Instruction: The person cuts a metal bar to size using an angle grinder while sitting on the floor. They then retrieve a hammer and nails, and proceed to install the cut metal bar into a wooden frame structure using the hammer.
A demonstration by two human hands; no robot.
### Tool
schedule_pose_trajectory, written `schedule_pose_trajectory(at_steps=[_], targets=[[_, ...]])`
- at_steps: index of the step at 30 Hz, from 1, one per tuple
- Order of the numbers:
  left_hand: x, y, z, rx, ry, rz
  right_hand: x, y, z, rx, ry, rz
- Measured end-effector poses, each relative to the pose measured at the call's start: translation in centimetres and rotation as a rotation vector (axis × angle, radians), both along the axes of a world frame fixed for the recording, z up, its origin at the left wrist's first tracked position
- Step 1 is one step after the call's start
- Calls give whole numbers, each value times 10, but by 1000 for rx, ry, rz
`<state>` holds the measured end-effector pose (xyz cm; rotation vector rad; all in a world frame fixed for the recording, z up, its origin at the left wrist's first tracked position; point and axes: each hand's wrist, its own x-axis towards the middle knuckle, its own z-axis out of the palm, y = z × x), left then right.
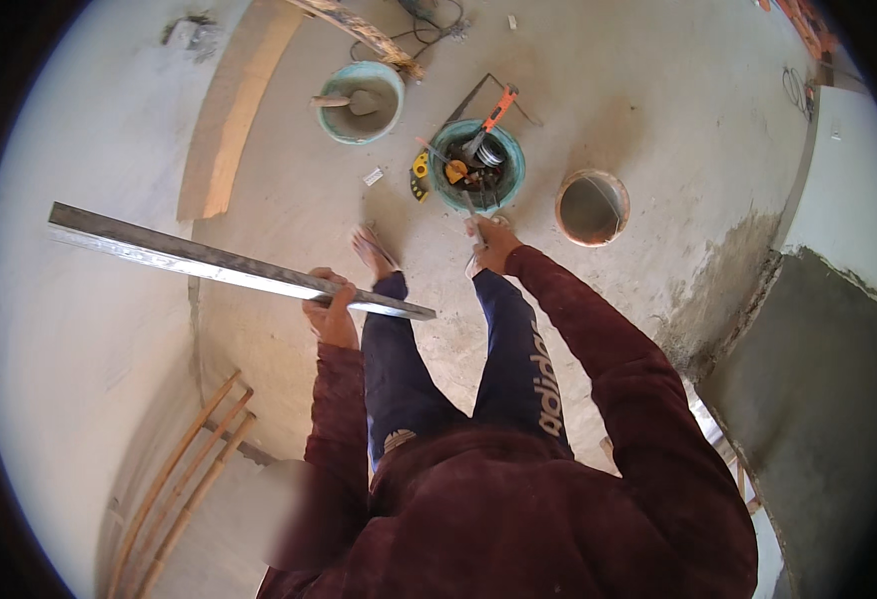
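My left hand [331, 311] is closed around a long metal straightedge bar [189, 260], near its right end. The bar reaches out to the left, above the floor. In my right hand [496, 248] is a thin grey tool [473, 222], its kind not clear. That tool points up toward a teal bucket of tools [518, 165], and overlaps its near rim in view. Inside the bucket lie an orange-handled tool [501, 108], a yellow tape measure [455, 172] and darker items that are hard to make out.
A teal bucket of grey mortar [397, 100] with a trowel [364, 102] stands far left of the tools. To the right is an orange-rimmed bucket [620, 225]. A yellow-and-black tool [419, 178] lies on the floor. Wooden poles [184, 489] lean at the lower left; a wooden board [227, 130] lies along the left wall.
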<state>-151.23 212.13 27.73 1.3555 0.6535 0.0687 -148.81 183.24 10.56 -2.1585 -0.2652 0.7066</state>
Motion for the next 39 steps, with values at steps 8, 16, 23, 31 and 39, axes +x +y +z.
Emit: schedule_pose_trajectory(at_steps=[8, 16, 23, 31, 39], targets=[[34, 8, -169, -128, 323, -224, 84, 70, -102, -59, 340, -335], [43, 50, -274, -50, 423, -253, 134, 82, -225, -328, 301, -490], [75, 49, -283, -188, 450, -184, 143, 109, -250, -620, 279, -300], [87, 49, -289, -173, 503, -206, 190, 64, -225, -883, -376, 185], [99, 32, -293, -155, 490, -264, 254, -35, -202, -1076, 5, 539]])
